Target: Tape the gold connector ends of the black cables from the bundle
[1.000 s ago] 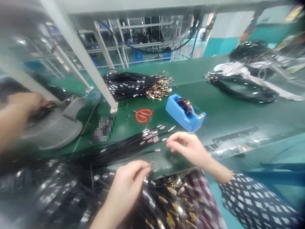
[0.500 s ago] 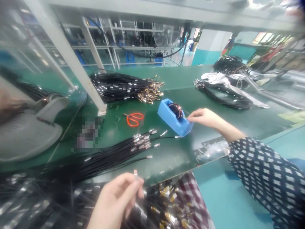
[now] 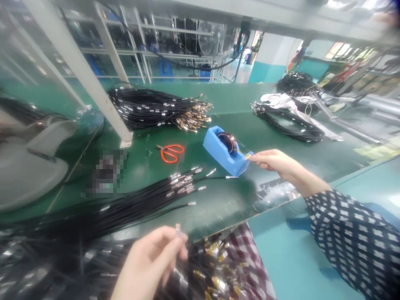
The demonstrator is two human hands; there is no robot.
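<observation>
My left hand (image 3: 156, 258) is closed in a pinch on a cable end (image 3: 178, 230), whose small pale tip sticks up above the thumb. Beyond it, my right hand (image 3: 276, 164) pinches the free end of amber tape (image 3: 248, 156) at the front lip of a blue tape dispenser (image 3: 218, 150). An amber tape roll (image 3: 227, 142) sits inside the dispenser. Between my hands, a bundle of black cables (image 3: 134, 200) with metal-tipped ends lies on the green table (image 3: 215, 208). Cables with yellow-wrapped ends (image 3: 218, 266) lie below my left hand, over checked cloth.
Orange-handled scissors (image 3: 171, 153) lie left of the dispenser. Behind them is another black cable bundle (image 3: 150, 108). A coiled cable (image 3: 290, 125) and white cloth (image 3: 281, 102) lie at the back right. A white post (image 3: 84, 79) rises at the left, near a grey object (image 3: 31, 171).
My right hand has drawn slightly right, away from the dispenser, and amber tape now shows at its fingertips. My left hand keeps its pinch. The view has shifted slightly.
</observation>
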